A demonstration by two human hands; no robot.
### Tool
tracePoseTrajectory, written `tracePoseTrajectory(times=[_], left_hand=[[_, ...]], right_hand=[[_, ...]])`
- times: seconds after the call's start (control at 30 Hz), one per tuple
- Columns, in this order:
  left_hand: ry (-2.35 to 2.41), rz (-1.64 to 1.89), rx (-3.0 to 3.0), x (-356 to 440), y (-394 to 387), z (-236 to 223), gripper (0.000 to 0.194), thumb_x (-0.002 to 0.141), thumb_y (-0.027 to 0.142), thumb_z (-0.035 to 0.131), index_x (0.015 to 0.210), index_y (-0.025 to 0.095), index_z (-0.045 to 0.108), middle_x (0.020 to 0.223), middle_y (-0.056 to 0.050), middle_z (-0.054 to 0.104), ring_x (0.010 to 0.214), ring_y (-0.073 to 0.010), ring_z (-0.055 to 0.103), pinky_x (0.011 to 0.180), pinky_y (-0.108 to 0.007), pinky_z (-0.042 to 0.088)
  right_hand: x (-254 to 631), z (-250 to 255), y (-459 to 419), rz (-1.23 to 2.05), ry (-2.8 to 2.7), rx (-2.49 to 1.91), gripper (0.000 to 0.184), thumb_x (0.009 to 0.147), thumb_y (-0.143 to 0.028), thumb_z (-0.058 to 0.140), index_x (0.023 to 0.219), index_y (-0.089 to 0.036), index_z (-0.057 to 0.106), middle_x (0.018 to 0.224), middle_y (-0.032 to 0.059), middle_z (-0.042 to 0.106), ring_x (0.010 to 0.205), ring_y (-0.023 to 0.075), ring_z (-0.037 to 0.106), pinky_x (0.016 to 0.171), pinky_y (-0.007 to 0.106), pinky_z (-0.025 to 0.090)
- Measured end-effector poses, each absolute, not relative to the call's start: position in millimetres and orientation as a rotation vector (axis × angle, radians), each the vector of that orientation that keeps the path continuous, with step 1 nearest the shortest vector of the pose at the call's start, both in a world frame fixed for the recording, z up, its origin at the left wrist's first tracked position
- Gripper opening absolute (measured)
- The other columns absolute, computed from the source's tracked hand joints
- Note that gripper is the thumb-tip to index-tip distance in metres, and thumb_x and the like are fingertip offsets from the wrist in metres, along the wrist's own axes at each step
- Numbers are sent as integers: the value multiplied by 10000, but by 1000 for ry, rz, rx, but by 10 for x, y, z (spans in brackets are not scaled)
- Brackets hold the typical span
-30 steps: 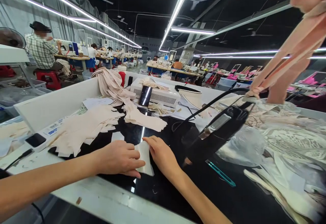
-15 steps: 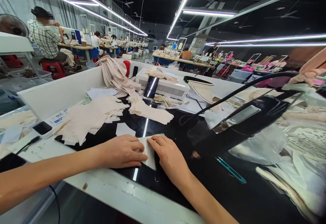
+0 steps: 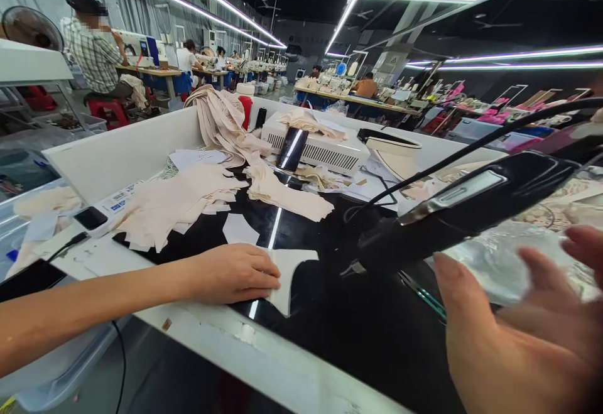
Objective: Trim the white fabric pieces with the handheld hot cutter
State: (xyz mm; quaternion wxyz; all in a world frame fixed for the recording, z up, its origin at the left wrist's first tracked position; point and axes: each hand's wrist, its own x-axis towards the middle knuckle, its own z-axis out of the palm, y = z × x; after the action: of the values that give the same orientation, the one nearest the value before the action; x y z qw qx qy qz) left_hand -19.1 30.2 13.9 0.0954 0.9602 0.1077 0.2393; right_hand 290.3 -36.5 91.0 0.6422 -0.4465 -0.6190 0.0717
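Note:
My left hand (image 3: 235,274) lies palm down on a thin white cut piece (image 3: 296,269) with a curved edge, its fingers flat and pressing on it; the thumb is hidden. The piece rests on the glossy black work surface (image 3: 320,345). At the right, close to the camera, my right hand (image 3: 513,351) is raised and empty, thumb and fingers spread, slightly blurred. Just beyond it a black handheld tool (image 3: 452,213) with a silver plate and narrow metal tip hangs slanted over the surface. A smaller white piece (image 3: 240,230) lies behind my left hand.
Stacked beige fabric pieces (image 3: 183,194) lie at the left, more strips (image 3: 292,194) behind. Below the tool are teal tweezers (image 3: 424,298) and a clear plastic bag (image 3: 509,250). A white vented box (image 3: 325,147) stands at the back. A low white wall (image 3: 117,163) edges the table.
My right hand has left the white piece and moved right to beside the black tool, opening. My left hand stays on the piece. The view has shifted, and the tool hangs more nearly level.

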Motion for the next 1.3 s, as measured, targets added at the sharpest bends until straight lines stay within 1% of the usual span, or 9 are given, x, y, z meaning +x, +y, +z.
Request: tracePoseTrajectory(times=[0.07, 0.13, 0.2, 0.3, 0.37, 0.5, 0.6, 0.8, 1.3], left_hand=[[295, 693, 2868, -181, 306, 115, 246, 1158, 255, 595, 1276, 162, 790, 1287, -129, 814, 1162, -262, 758, 1081, -376, 591], [296, 666, 2896, -186, 304, 111, 255, 1162, 268, 594, 1296, 165, 785, 1319, -119, 808, 1195, -264, 753, 1111, -368, 573], [314, 633, 2922, -195, 294, 119, 252, 1165, 290, 600, 1299, 185, 786, 1346, -103, 804, 1223, -261, 747, 1145, -360, 551], [318, 606, 2954, -181, 253, 134, 227, 1156, 314, 627, 1272, 201, 786, 1354, -92, 803, 1225, -253, 749, 1169, -353, 533], [306, 609, 2974, -144, 209, 142, 195, 1137, 318, 668, 1244, 198, 780, 1309, -90, 814, 1178, -240, 760, 1136, -338, 549], [221, 646, 3043, -29, 117, 161, 140, 1131, 252, 654, 1121, 171, 768, 1132, -89, 827, 1028, -221, 763, 1033, -327, 584], [173, 668, 3135, 49, 77, 166, 231, 1127, 126, 565, 1006, 177, 755, 1034, -88, 813, 939, -210, 743, 982, -327, 593], [180, 752, 3147, 128, 60, 93, 245, 1064, 64, 611, 866, 166, 712, 910, -77, 767, 798, -200, 703, 798, -328, 605], [453, 778, 2505, 125, 34, 66, 182, 1011, 71, 632, 950, 165, 775, 995, -62, 826, 937, -207, 765, 892, -285, 592]], right_hand=[[2814, 926, -275, 96, -1274, -1050, 785, 830, -412, 948, 1474, -647, 566, 1628, -103, 552, 1631, 359, 431, 1207, 567, 535], [2733, 910, -162, 257, -1242, -1026, 829, 749, -453, 1002, 1465, -540, 592, 1456, 4, 692, 1396, 371, 669, 1089, 577, 606], [2660, 879, -52, 420, -1207, -990, 710, 713, -505, 1016, 1320, -405, 662, 1233, 49, 777, 1091, 341, 796, 910, 547, 667], [2549, 848, 51, 467, -1130, -988, 522, 736, -572, 985, 1056, -296, 678, 1036, 22, 784, 803, 240, 779, 739, 442, 665], [2483, 855, 65, 425, -1108, -986, 505, 751, -551, 979, 1028, -277, 658, 976, -5, 768, 711, 191, 734, 688, 392, 649], [2401, 923, 5, 395, -1137, -957, 503, 755, -445, 996, 1034, -282, 610, 978, -30, 758, 656, 165, 708, 620, 349, 636], [2341, 969, -72, 404, -1135, -918, 477, 784, -422, 979, 1087, -285, 637, 892, -61, 730, 604, 148, 678, 582, 326, 615], [2174, 906, -231, 540, -1119, -805, 480, 796, -424, 979, 1142, -282, 679, 763, -62, 711, 540, 168, 661, 505, 328, 602], [1897, 704, -347, 723, -1089, -592, 416, 866, -381, 937, 1185, -282, 689, 801, -34, 690, 579, 155, 625, 474, 287, 579]])
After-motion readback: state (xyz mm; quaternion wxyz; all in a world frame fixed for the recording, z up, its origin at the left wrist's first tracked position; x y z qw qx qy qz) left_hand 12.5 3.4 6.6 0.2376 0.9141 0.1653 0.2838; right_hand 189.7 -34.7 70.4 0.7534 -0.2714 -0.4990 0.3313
